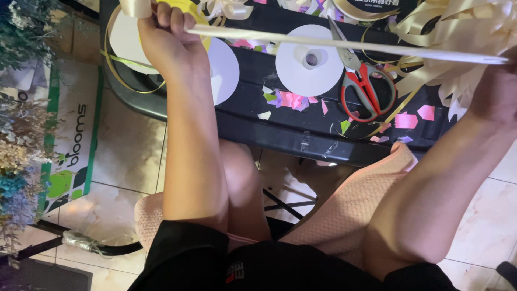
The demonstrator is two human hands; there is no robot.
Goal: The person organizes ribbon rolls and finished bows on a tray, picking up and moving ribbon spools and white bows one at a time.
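A long cream ribbon strip [344,44] is stretched taut between my two hands above a black table [269,126]. My left hand [169,37] is at the upper left, fingers closed on the ribbon's left end, with a loop of ribbon above it. My right hand [498,89] is at the far right edge, gripping the ribbon's other end beside a heap of cream ribbon loops [463,32]. Red-handled scissors [363,81] lie on the table under the strip.
White ribbon spool discs [309,59] lie on the table among pink, purple and green paper scraps [291,99]. Dried flowers [21,161] and a green-and-white box [72,145] stand on the tiled floor at left. My knees are below the table edge.
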